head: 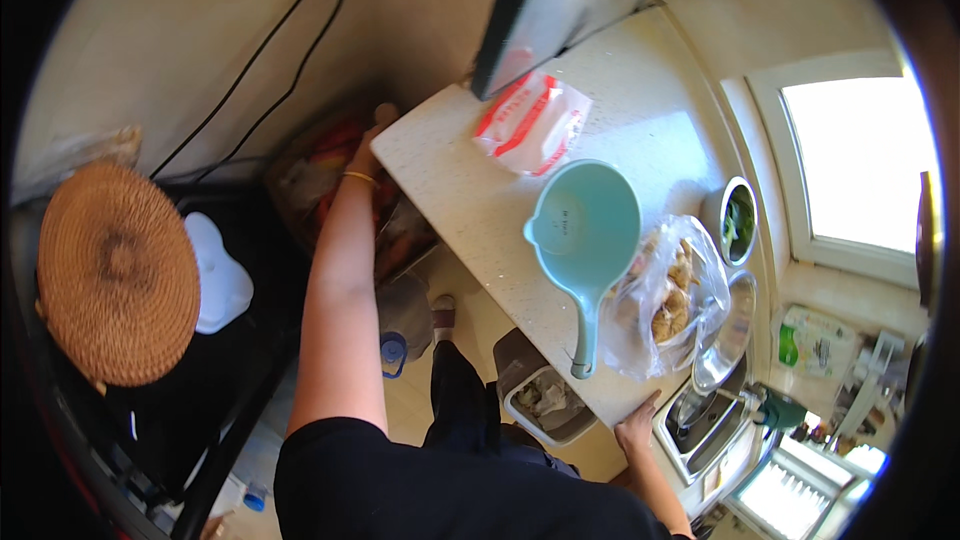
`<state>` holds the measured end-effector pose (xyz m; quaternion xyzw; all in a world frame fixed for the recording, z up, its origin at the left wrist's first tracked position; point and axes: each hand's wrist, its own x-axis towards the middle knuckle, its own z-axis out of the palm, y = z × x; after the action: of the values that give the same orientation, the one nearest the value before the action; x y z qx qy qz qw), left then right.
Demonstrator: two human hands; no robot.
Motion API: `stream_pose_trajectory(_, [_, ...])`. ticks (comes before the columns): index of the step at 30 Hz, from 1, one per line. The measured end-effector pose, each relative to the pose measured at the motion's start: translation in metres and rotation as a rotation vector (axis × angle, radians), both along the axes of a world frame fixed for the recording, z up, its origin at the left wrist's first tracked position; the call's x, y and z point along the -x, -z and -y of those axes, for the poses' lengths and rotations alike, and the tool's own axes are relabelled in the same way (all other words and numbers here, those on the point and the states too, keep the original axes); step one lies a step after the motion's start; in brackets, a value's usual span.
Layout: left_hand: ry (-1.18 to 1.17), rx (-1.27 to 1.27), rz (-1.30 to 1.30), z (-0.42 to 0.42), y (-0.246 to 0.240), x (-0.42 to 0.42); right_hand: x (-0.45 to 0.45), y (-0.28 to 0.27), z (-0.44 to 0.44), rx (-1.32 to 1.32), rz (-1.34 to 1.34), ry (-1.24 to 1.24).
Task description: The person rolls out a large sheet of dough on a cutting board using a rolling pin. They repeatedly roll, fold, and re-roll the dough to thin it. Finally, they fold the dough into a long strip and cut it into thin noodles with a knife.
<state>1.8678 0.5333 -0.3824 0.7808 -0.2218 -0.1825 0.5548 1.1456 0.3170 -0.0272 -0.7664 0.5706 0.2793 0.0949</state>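
Observation:
My left hand (381,133) is at the far left corner of a pale speckled countertop (442,142), in shadow, its fingers partly hidden. My right hand (636,426) touches the countertop's near right corner, beside the sink; its grip is not clear. A light blue plastic water ladle (589,232) lies on the countertop, its handle towards me. To its right, a clear plastic bag (626,341) holds brown knobbly pieces, possibly ginger root (671,315). Beyond the ladle lies a red-and-white plastic bag (532,124) that bears writing.
A metal bowl of green leaves (739,225) and a shiny metal basin (726,345) stand by the wall, near the sink (701,431). Under the countertop is a waste bin (551,431). On the left, a round woven mat (120,274) overlaps a white plastic item (221,277) on a black surface.

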Motion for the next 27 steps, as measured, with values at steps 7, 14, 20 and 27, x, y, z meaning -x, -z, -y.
stream_pose_trajectory(7, [0.031,-0.067,-0.037,-0.008,-0.01,-0.013,0.003,-0.002,-0.001,0.013,0.036,0.021])
stream_pose_trajectory(14, [0.023,-0.036,-0.077,-0.047,-0.023,-0.001,-0.006,-0.005,0.003,-0.052,0.087,0.059])
stream_pose_trajectory(20, [-0.681,0.213,-0.227,-0.099,-0.074,0.084,0.002,-0.026,0.0,-0.036,0.224,0.133])
stream_pose_trajectory(27, [-0.839,0.352,0.073,-0.044,-0.311,0.325,0.069,-0.012,-0.01,0.056,0.811,0.292])
